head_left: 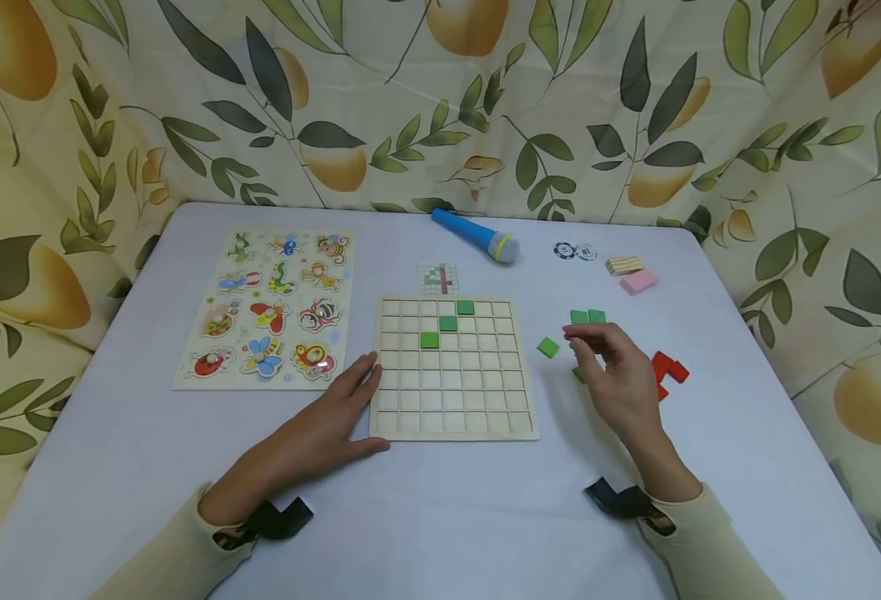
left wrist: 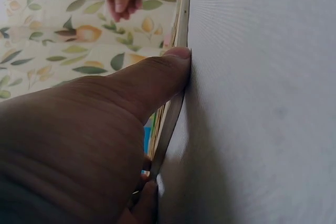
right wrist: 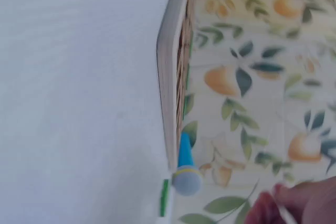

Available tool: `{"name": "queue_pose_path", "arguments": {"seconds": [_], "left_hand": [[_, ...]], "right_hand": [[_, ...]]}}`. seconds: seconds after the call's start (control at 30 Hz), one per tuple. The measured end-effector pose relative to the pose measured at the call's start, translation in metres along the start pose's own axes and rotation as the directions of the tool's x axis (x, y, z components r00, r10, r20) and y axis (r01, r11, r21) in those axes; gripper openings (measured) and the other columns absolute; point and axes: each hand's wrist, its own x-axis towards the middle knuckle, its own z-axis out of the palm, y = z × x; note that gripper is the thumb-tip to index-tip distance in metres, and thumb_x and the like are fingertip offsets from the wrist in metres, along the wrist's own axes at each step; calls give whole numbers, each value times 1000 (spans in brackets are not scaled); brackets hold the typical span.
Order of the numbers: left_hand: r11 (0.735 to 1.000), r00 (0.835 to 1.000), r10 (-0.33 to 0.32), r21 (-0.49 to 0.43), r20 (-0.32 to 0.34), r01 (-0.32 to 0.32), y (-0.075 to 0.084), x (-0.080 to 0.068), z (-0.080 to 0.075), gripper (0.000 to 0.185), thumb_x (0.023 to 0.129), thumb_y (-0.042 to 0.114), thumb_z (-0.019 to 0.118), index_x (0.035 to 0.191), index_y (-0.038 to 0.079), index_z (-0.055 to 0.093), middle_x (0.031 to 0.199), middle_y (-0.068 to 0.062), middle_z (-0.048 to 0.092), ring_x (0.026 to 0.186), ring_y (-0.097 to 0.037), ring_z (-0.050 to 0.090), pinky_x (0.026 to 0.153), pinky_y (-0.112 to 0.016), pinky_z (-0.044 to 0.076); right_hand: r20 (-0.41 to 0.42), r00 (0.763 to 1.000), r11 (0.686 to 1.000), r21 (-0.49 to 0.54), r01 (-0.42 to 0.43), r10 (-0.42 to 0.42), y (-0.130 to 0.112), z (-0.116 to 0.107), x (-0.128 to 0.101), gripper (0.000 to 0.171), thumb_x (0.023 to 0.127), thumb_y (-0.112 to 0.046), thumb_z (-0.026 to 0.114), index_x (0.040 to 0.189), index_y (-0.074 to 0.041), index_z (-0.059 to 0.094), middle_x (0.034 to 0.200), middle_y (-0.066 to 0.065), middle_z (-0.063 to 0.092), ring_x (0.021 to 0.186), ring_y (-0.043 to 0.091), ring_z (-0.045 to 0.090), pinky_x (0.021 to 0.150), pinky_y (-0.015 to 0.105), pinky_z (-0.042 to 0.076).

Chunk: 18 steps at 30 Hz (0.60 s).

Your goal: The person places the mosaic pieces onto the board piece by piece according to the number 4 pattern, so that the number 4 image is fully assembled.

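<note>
A wooden grid board (head_left: 451, 400) lies mid-table with three green square tiles on it, one of them a tile (head_left: 429, 340) at the lower left of a diagonal. My left hand (head_left: 327, 425) rests at the board's left edge, its thumb (left wrist: 163, 72) against the near edge. To the right of the board my right hand (head_left: 620, 379) hovers above loose green tiles (head_left: 548, 347), thumb and forefinger close together. I see no tile between its fingertips. Part of a green tile (head_left: 578, 375) is hidden under this hand. A small pattern card (head_left: 437, 278) lies behind the board.
Red tiles (head_left: 662, 364) lie right of my right hand. Behind them are a pink block (head_left: 638, 282) and striped pale pieces (head_left: 624, 265). A blue toy microphone (head_left: 478, 236) and round black-and-white pieces (head_left: 575, 251) lie at the back. An insect puzzle board (head_left: 263, 308) lies left.
</note>
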Motion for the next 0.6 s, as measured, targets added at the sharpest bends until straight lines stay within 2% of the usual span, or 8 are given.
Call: {"name": "queue_pose_path", "arguments": {"seconds": [0.1, 0.23, 0.3, 0.4, 0.47, 0.53, 0.6], "left_hand": [[1000, 1000, 4, -5, 5, -4, 0, -1, 0, 109, 92, 49, 83, 171, 9, 19, 183, -6, 4, 169, -31, 14, 129, -51, 37], [1000, 1000, 3, -15, 16, -3, -2, -1, 0, 108, 93, 50, 82, 171, 10, 18, 183, -4, 3, 169, -30, 13, 130, -50, 36], [1000, 1000, 1, -19, 21, -1, -2, -1, 0, 109, 92, 50, 82, 171, 11, 18, 183, -4, 2, 169, -30, 13, 130, -50, 36], [1000, 1000, -2, -25, 23, 2, -2, 0, 0, 110, 92, 49, 83, 171, 11, 18, 183, -3, 2, 170, -30, 12, 129, -50, 36], [1000, 1000, -7, -24, 22, 8, -1, 0, 0, 110, 91, 49, 83, 171, 11, 18, 183, -4, 2, 170, -30, 12, 129, -51, 37], [1000, 1000, -13, -24, 21, 14, 0, -1, -1, 110, 91, 49, 84, 171, 12, 17, 183, -4, 2, 170, -30, 12, 129, -51, 37], [1000, 1000, -17, -23, 19, 17, 0, -1, -2, 111, 91, 48, 84, 171, 12, 17, 183, -4, 3, 170, -30, 13, 129, -51, 37]], "right_hand": [[-19, 993, 993, -4, -119, 119, 11, -2, -4, 27, 108, -18, 64, 134, -10, 69, 128, 11, 75, 105, 4, 63, 89, -2, 42], [33, 969, 968, -68, -243, 246, 22, 2, -3, 34, 108, -23, 64, 141, -13, 65, 134, 11, 70, 114, 23, 64, 83, 1, 44], [67, 953, 950, -128, -284, 294, 26, 6, -3, 36, 108, -24, 65, 142, -14, 65, 137, 12, 67, 117, 28, 62, 83, 9, 48], [108, 944, 936, -209, -284, 311, 32, 11, -2, 36, 106, -23, 67, 141, -13, 66, 139, 15, 63, 119, 32, 60, 90, 29, 56], [125, 947, 936, -239, -260, 295, 34, 13, -1, 37, 105, -22, 69, 140, -10, 67, 139, 18, 62, 120, 35, 58, 97, 44, 56], [139, 949, 937, -249, -244, 284, 35, 14, 0, 39, 104, -21, 71, 141, -9, 67, 140, 20, 61, 123, 38, 57, 102, 52, 54], [159, 946, 939, -247, -240, 284, 35, 15, 2, 42, 103, -22, 72, 142, -9, 66, 141, 20, 60, 126, 38, 56, 105, 55, 53]]}}
